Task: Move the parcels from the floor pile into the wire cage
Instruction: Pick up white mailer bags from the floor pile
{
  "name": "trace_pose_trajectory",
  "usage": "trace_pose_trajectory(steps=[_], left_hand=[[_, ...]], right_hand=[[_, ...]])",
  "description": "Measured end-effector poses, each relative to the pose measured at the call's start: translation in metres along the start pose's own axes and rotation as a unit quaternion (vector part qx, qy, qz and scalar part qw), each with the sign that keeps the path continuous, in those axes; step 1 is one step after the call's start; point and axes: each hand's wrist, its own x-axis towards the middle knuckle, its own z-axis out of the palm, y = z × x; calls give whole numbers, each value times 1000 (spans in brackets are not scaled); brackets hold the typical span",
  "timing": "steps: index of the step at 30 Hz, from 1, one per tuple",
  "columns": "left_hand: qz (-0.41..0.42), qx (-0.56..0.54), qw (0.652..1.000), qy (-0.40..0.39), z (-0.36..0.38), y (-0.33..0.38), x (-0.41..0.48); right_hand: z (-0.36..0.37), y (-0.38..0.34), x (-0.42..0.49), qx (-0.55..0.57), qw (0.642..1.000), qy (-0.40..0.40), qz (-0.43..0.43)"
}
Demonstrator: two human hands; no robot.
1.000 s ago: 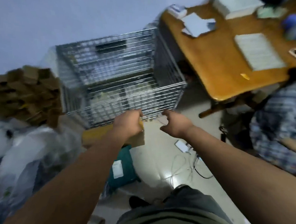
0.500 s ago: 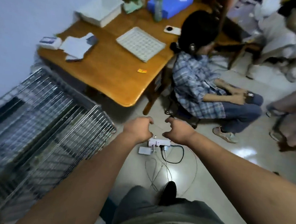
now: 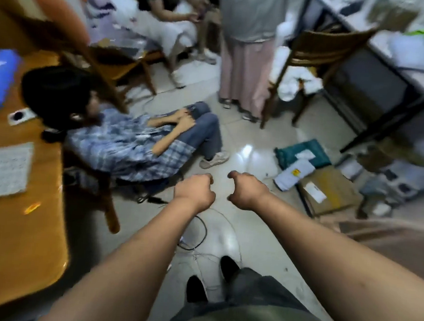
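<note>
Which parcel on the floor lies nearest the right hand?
The white plastic-wrapped parcel with the yellow sticker, just beyond the right hand; the teal parcel lies behind it and the brown cardboard box farther right.

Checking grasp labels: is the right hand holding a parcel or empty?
Empty. The right hand is curled with nothing in it; the parcels lie on the floor beside it.

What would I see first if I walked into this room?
Two bare arms reach out in the middle, the left hand and right hand both curled and empty above the shiny floor. To the right lies a small pile of parcels: a green parcel, a white parcel and a brown cardboard box. On the left, a person in a checked shirt sits low beside a wooden table.
</note>
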Motion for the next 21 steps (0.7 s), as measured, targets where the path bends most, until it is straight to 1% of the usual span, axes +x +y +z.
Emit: trace_pose_trajectory(steps=[4, 9, 12, 16, 18, 21], left_hand=[[95, 57, 994, -19, 3, 67, 31], [180, 104, 976, -67, 31, 139, 60], [205, 131, 965, -100, 59, 174, 76], [213, 180, 949, -147, 92, 210, 93], [217, 194, 945, -153, 99, 236, 110], [214, 185, 949, -138, 98, 274, 139]], right_hand=[[-8, 66, -16, 72, 991, 48, 106], [1, 148, -36, 137, 969, 65, 194], [7, 197, -38, 166, 955, 59, 239], [13, 251, -32, 188, 942, 32, 278], [5, 279, -22, 200, 936, 29, 289], [-15, 311, -3, 218, 932, 32, 288]])
